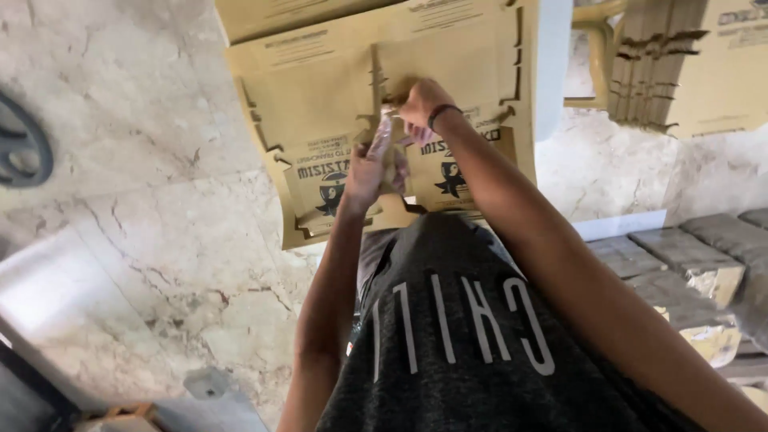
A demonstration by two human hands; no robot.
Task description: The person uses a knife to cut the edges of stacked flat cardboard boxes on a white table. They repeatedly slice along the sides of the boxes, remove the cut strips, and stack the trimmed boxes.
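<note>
A flat tan cardboard box blank (320, 88) with printed panels and cut tabs lies over my lap, on top of more blanks. My left hand (370, 166) presses on its middle, fingers closed around a small clear wrapped item (382, 132). My right hand (418, 106), with a dark band on the wrist, pinches the same item or a cardboard flap at the centre fold; I cannot tell which. Both hands touch each other above the blank's printed panel (452, 164).
A stack of folded cardboard blanks (680, 64) leans at the upper right beside a yellow chair frame (596, 24). Grey wrapped blocks (688, 256) lie at the right. Marble floor (144, 200) spreads to the left, with a dark ring (24, 152) at the edge.
</note>
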